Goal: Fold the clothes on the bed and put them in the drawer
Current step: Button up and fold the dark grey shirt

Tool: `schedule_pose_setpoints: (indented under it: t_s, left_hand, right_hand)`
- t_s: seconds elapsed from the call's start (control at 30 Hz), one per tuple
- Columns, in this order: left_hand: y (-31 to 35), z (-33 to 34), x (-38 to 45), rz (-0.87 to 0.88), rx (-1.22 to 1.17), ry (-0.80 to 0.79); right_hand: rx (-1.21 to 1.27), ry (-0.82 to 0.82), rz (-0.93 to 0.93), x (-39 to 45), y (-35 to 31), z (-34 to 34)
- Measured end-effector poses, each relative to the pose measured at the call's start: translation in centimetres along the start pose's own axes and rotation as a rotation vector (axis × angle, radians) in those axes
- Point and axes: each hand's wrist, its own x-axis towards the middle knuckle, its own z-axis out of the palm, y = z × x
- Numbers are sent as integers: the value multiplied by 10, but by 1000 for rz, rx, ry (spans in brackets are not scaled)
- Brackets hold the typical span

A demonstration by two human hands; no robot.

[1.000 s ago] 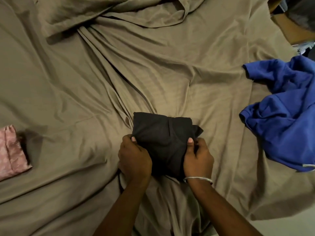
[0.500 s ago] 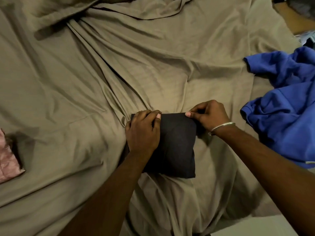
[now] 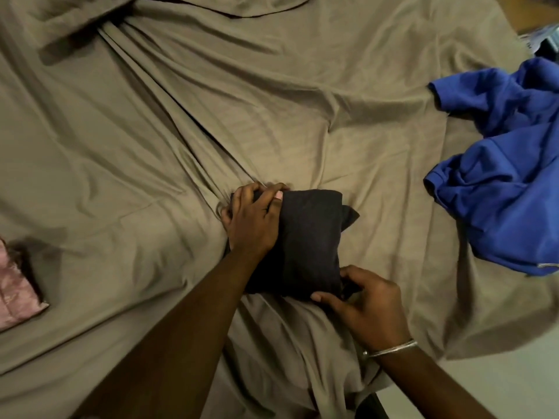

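While the black garment [image 3: 305, 237] sits as a compact folded bundle on the bed [image 3: 151, 146], head view: the step in hand looks like tidying the last fold before lifting. To do it well, the loose flap poking out at the bundle's right edge wants tucking under, and the near corner should be squared and pressed flat so the bundle does not spring open when carried to the drawer, which is not in view.

Left hand [image 3: 252, 220] lies over the bundle's left edge, fingers curled round its far-left corner, gripping and holding it down. Right hand [image 3: 367, 306] is at the near-right corner, thumb and fingers pinching the cloth there. The bundle lies between the two hands, touching both.

A blue garment [image 3: 499, 182] lies unfolded, well apart to the right. A pink cloth [image 3: 15, 294] lies at the left edge.
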Motion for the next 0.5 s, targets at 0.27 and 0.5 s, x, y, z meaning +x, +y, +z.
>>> schedule_pose_setpoints:
  t_s: [0.27, 0.5]
  left_hand:
    - [-7, -6, 7, -19, -132, -130]
    - [-13, -3, 11, 3, -148, -165]
  right_hand:
    - [131, 279, -129, -21, 27, 11]
    - [421, 365, 225, 3, -25, 28]
